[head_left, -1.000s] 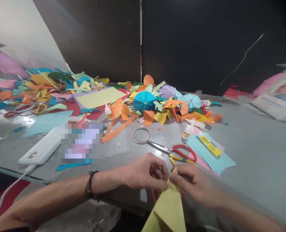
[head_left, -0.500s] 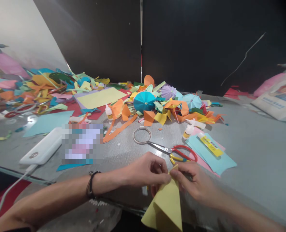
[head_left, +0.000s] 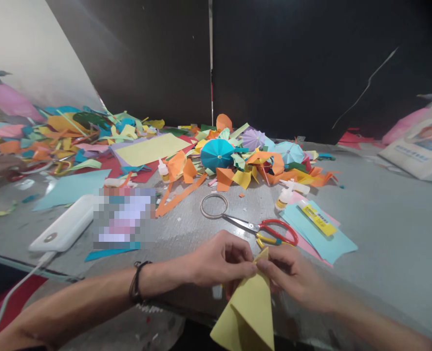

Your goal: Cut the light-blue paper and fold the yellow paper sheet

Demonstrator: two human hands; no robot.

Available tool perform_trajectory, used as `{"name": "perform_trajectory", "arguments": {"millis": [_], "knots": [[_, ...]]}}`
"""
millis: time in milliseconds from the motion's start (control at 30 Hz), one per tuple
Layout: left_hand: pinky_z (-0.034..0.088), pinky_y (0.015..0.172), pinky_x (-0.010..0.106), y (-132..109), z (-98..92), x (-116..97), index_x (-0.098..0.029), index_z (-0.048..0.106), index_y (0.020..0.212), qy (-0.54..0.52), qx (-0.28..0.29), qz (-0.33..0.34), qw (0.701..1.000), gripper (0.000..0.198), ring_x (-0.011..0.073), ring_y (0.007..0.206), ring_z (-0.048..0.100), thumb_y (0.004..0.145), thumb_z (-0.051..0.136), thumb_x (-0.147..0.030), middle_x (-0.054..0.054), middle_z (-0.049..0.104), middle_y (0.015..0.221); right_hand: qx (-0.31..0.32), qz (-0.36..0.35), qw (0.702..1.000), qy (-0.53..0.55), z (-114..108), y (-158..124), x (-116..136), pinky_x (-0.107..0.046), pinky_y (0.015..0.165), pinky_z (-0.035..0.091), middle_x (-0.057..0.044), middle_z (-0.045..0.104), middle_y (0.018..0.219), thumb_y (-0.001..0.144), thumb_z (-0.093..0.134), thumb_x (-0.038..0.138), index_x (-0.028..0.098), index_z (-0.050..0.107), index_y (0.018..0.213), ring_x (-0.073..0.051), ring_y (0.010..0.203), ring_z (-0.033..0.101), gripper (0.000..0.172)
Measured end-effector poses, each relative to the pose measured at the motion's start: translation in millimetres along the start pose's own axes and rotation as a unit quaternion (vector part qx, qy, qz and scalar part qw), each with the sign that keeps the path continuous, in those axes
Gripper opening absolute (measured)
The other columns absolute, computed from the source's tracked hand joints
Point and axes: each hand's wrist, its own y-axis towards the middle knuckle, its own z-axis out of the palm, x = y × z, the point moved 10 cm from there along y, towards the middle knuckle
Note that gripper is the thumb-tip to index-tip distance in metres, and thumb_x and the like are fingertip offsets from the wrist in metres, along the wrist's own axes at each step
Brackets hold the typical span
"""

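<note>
The left hand (head_left: 221, 259) and right hand (head_left: 292, 278) had drawn closer, fingers nearly closed, both pinching the tip of the folded yellow paper (head_left: 247, 312), which hung past the table (head_left: 384, 234) edge at bottom centre.

Paper-craft workshop: grey worktable (head_left: 384, 234), heaped paper scraps (head_left: 223, 179), scissors (head_left: 263, 226), glue bottle (head_left: 284, 199).

The folded yellow paper (head_left: 247, 312) points upward, seemingly cone-shaped.

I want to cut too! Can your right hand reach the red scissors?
Probably yes. Your right hand is just below the scissors, nothing between them, but it is pinching the folded yellow paper, so it would have to let go first.
</note>
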Motion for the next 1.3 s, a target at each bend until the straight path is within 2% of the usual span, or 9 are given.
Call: {"name": "perform_trajectory", "arguments": {"millis": [133, 267, 367, 567, 667, 867, 1100, 1300], "knots": [[0.046, 0.042, 0.019, 1.1, -2.1, -1.2, -0.015, 0.065, 0.078, -0.006, -0.004, 0.011, 1.000, 0.047, 0.0077, 0.040, 0.055, 0.080, 0.083, -0.058, -0.003, 0.062, 0.057, 0.003, 0.013, 1.000, 0.015, -0.7, 0.5, 3.0, -0.026, 0.054, 0.037, 0.001, 0.052, 0.061, 0.098, 0.040, 0.078, 0.021, 0.051, 0.071, -0.013, 0.057, 0.049, 0.064], [0.046, 0.042, 0.018, 2.2, -7.2, -0.6, -0.014, 0.066, 0.079, -0.023, -0.013, 0.019, 0.999, 0.049, 0.0078, 0.042, 0.056, 0.080, 0.082, -0.060, -0.001, 0.064, 0.059, 0.043, 0.013, 0.999, 0.011, 6.0, -2.0, 0.1, -0.027, 0.056, 0.039, 0.001, 0.053, 0.061, 0.098, 0.036, 0.081, 0.022, 0.050, 0.068, -0.013, 0.057, 0.051, 0.068], [0.044, 0.040, 0.018, 2.2, -7.2, -0.9, -0.014, 0.065, 0.080, -0.038, -0.006, 0.024, 0.999, 0.049, 0.0083, 0.041, 0.056, 0.080, 0.083, -0.061, 0.000, 0.066, 0.060, 0.066, 0.013, 0.998, 0.013, 10.5, -5.0, -2.8, -0.028, 0.056, 0.036, 0.001, 0.049, 0.053, 0.099, 0.031, 0.081, 0.022, 0.045, 0.060, -0.012, 0.053, 0.046, 0.072], [0.045, 0.040, 0.018, 1.3, -4.3, -0.3, -0.015, 0.065, 0.082, -0.050, 0.006, 0.021, 0.999, 0.049, 0.0094, 0.041, 0.058, 0.081, 0.083, -0.060, 0.000, 0.067, 0.060, 0.073, 0.030, 0.996, 0.038, 9.8, -6.1, 0.1, -0.027, 0.051, 0.029, 0.004, 0.042, 0.052, 0.095, 0.035, 0.085, 0.023, 0.040, 0.058, -0.011, 0.050, 0.038, 0.073], [0.045, 0.042, 0.018, 1.8, -5.8, -0.6, -0.014, 0.065, 0.082, -0.045, 0.001, 0.025, 0.999, 0.047, 0.0086, 0.042, 0.057, 0.081, 0.083, -0.058, 0.000, 0.067, 0.061, 0.074, 0.032, 0.996, 0.035, 9.2, -5.7, 1.1, -0.028, 0.053, 0.029, 0.004, 0.042, 0.054, 0.094, 0.035, 0.086, 0.022, 0.041, 0.058, -0.011, 0.053, 0.038, 0.074], [0.044, 0.043, 0.017, 2.4, -8.7, -2.2, -0.014, 0.066, 0.080, -0.039, -0.010, 0.029, 0.999, 0.046, 0.0073, 0.043, 0.055, 0.080, 0.084, -0.057, 0.000, 0.065, 0.060, 0.123, -0.013, 0.992, 0.032, 19.0, -8.4, 2.5, -0.027, 0.050, 0.027, 0.005, 0.038, 0.052, 0.099, 0.030, 0.081, 0.022, 0.038, 0.056, -0.010, 0.050, 0.033, 0.073], [0.049, 0.043, 0.020, 1.5, -11.2, -5.8, -0.015, 0.067, 0.080, -0.046, -0.027, 0.025, 0.998, 0.047, 0.0110, 0.047, 0.061, 0.078, 0.086, -0.058, 0.001, 0.064, 0.062, 0.153, 0.023, 0.987, 0.050, 23.1, -13.2, -8.2, -0.027, 0.052, 0.027, 0.003, 0.042, 0.055, 0.097, 0.034, 0.082, 0.020, 0.043, 0.058, -0.010, 0.052, 0.035, 0.074], [0.048, 0.044, 0.018, 2.6, -14.7, -6.8, -0.015, 0.067, 0.080, -0.044, -0.035, 0.035, 0.998, 0.045, 0.0104, 0.049, 0.062, 0.079, 0.086, -0.056, 0.000, 0.065, 0.063, 0.163, 0.007, 0.983, 0.080, 25.5, -13.9, -10.9, -0.027, 0.050, 0.024, 0.004, 0.041, 0.054, 0.098, 0.038, 0.080, 0.020, 0.042, 0.057, -0.009, 0.051, 0.034, 0.073]]}}
